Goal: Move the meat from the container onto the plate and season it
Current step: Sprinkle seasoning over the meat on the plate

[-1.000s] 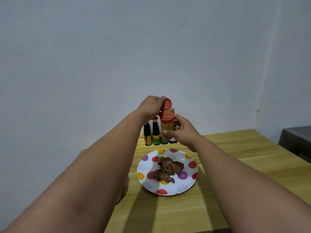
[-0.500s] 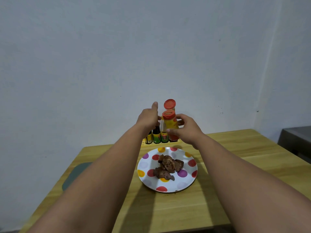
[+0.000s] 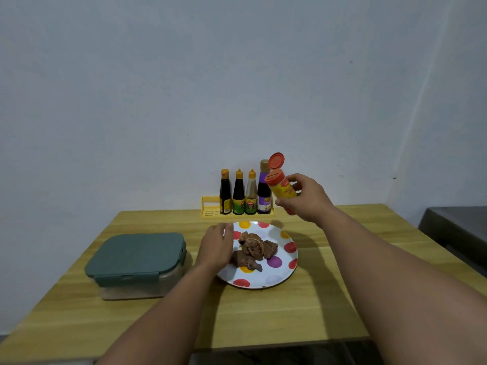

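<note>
Brown pieces of meat (image 3: 253, 250) lie piled in the middle of a white plate (image 3: 279, 277) with coloured dots. My right hand (image 3: 307, 197) holds a yellow seasoning shaker (image 3: 283, 189) above the plate's far right side, tilted left, its red flip lid standing open. My left hand (image 3: 217, 246) rests low over the plate's left edge, fingers loosely curled and holding nothing. The container (image 3: 137, 262), with a green lid clipped on, sits left of the plate.
A yellow rack (image 3: 210, 210) against the wall holds several sauce bottles (image 3: 245, 193). The wooden table (image 3: 263, 317) ends near the bottom of the view. A grey surface (image 3: 458, 227) stands at the far right.
My left hand let go of the shaker's lid and dropped to the plate's left edge. The right hand moved the shaker right and tilted it. The view shifted, showing the container.
</note>
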Available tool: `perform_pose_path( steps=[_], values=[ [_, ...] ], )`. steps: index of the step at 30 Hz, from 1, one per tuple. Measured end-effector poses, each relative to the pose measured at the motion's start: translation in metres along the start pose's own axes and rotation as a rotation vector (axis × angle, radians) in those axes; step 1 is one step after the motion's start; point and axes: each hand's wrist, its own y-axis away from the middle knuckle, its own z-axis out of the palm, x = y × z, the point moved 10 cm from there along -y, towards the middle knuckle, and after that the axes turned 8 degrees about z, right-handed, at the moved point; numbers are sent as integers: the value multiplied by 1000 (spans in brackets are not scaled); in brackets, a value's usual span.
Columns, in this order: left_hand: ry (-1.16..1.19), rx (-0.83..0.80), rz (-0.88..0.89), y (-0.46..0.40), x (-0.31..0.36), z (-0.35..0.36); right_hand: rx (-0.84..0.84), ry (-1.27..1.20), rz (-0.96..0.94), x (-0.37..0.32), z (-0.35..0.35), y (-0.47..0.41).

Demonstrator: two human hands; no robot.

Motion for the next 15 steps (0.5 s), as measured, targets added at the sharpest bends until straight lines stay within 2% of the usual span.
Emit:
perform_pose_path(
  steps=[6, 9, 15],
  values=[
    [-43, -27, 8, 16, -29, 14, 157, 489, -49, 3, -17, -2],
    [-44, 35, 42, 21, -32, 12, 187, 688, -106, 1, -16, -1],
    [-33, 130, -29, 27, -44, 5, 182, 881, -221, -9, -4, -2]
  ],
)
